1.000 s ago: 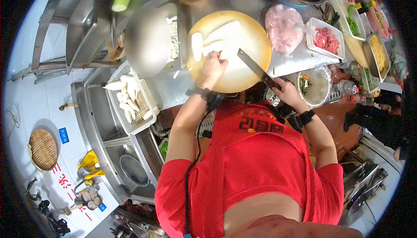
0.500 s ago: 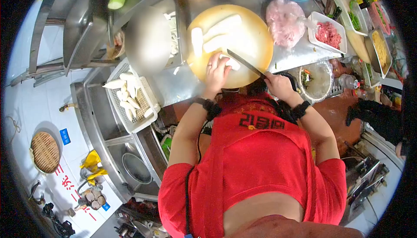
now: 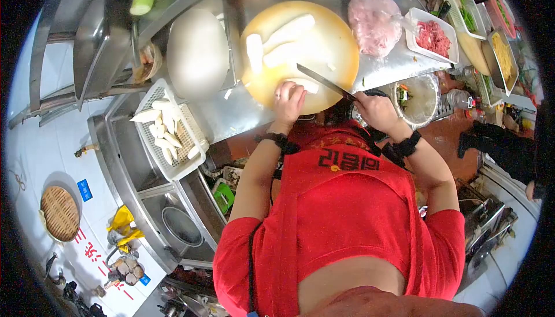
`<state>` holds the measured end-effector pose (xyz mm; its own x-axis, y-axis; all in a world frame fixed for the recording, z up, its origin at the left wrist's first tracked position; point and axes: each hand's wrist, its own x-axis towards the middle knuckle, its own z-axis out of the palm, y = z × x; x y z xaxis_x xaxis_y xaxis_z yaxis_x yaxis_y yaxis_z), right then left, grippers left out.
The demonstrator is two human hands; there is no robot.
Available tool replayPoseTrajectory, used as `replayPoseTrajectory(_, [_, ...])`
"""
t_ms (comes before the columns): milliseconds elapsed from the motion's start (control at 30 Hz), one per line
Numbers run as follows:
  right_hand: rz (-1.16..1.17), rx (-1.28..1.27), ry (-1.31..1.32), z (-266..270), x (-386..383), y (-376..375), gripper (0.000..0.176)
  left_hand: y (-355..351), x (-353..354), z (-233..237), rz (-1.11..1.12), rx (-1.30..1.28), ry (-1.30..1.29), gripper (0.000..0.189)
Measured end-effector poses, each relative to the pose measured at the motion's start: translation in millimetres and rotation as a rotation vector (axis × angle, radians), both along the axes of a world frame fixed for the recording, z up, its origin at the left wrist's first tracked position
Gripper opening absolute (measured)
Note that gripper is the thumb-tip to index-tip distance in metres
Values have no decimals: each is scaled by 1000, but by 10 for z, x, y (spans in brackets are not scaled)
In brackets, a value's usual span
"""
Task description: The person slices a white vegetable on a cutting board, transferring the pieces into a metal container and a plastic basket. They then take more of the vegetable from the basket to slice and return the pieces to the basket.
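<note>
On the round yellowish cutting board (image 3: 341, 45) lie several peeled white vegetable stalks (image 3: 292, 30), whose exact kind I cannot make out. My left hand (image 3: 289, 102) rests at the near edge of the board, its fingers curled at the left end of a white vegetable piece (image 3: 305, 85). In my right hand (image 3: 376, 110) is the handle of a kitchen knife (image 3: 325, 80). The dark blade points up and left across the board, just right of that piece. Whether its edge touches the piece cannot be seen.
A white basket (image 3: 199, 154) of white stalks sits left by the sink (image 3: 151, 176). Right of the board are a pink plastic bag (image 3: 374, 22) and a white tray (image 3: 411, 21) of minced meat. Below them stands a round, lined container (image 3: 432, 121). A blurred pale shape covers the upper left counter.
The view has shifted slightly. My left fingers have drawn back and curled towards the left end of the piece, which now shows more fully. My right hand still holds the knife.
</note>
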<state>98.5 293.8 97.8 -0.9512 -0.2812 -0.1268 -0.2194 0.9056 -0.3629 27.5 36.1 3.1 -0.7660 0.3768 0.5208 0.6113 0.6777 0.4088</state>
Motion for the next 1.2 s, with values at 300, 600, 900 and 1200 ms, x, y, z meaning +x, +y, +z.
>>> replayPoseTrajectory(300, [-3,28,-68,-55,-132,-85,24,5,-3,-14,1,4,38,22])
replayPoseTrajectory(600, [11,88,-101,-241,-216,-175,24,23,-24,32,-12,-3,95,16])
replayPoseTrajectory(900, [-3,76,-70,-294,-166,-212,25,29,9,-6,-15,-9,116,17])
replayPoseTrajectory(1200, [11,76,-92,-103,-176,-231,27,30,15,12,-9,-4,93,17])
